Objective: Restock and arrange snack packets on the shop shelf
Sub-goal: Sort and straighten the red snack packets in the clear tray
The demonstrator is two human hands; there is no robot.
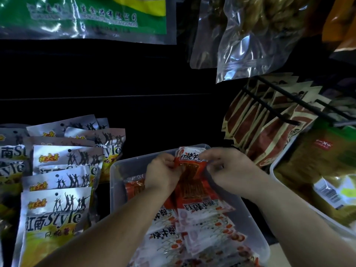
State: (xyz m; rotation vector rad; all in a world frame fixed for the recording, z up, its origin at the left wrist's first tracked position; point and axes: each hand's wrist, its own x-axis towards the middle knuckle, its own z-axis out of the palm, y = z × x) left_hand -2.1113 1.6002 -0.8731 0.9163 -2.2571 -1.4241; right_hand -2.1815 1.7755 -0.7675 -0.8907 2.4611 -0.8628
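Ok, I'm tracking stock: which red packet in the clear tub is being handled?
The red packet at the far end of the tub, pinched near its top by the left hand and right hand; the other packets lie flat.

Dim, foil glare, soft blur, warped edges

Red-and-white packet (189, 160), silver-and-yellow packets (55, 209)

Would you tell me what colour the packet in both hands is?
Orange-red packet with a white top; head view.
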